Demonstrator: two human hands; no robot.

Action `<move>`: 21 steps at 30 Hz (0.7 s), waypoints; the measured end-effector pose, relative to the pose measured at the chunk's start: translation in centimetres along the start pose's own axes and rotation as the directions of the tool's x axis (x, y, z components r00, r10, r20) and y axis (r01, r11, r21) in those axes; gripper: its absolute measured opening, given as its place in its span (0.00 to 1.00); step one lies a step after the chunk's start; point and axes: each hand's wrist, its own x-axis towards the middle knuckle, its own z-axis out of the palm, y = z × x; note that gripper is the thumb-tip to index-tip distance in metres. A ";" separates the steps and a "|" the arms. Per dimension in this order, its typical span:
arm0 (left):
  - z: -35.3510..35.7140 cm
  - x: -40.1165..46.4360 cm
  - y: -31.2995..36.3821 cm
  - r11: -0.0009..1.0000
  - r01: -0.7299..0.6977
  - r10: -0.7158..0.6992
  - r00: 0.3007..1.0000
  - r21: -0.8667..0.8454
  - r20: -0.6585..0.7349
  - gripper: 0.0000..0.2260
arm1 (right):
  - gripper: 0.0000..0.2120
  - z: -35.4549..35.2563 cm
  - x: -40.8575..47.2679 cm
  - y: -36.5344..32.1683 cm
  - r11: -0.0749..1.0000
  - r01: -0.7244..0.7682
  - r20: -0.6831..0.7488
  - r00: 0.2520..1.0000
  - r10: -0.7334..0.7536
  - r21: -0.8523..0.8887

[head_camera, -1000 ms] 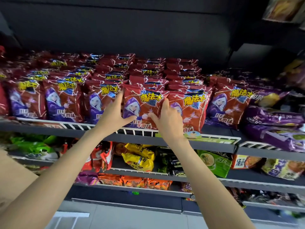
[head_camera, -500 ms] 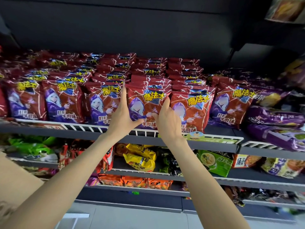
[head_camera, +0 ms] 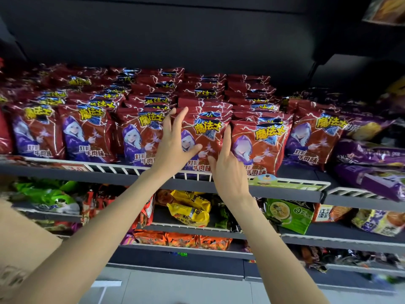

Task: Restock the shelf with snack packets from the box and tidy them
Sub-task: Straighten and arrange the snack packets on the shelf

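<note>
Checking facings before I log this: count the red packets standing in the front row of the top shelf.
6 fully visible: four from the left, the fourth between both hands, then two on the right. Another may be cut off at the left edge.

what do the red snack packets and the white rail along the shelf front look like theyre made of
Red snack packets: likely thin plastic or foil film with a glossy finish, judging by bright highlights and crinkles. White rail: seems to be coated metal wire or moulded plastic, with thin upright bars and a smooth matte white look; the view leaves this open.
</note>
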 end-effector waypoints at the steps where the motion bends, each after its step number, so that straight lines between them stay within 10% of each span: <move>1: 0.2 0.1 0.1 1.000 0.003 -0.003 1.000 -0.016 0.022 0.40 | 0.37 0.3 -0.1 0.1 1.000 -0.001 -0.011 1.000 0.001 0.015; 15: 0.1 -0.4 -1.0 0.991 -0.089 0.079 0.992 0.100 0.102 0.52 | 0.40 1.5 0.7 0.6 0.998 -0.003 0.036 0.999 0.005 -0.064; 21: 0.2 -0.3 -0.2 0.998 -0.050 0.050 0.999 0.034 -0.002 0.48 | 0.19 -1.4 -0.6 1.5 0.992 0.122 -0.159 0.979 -0.127 -0.038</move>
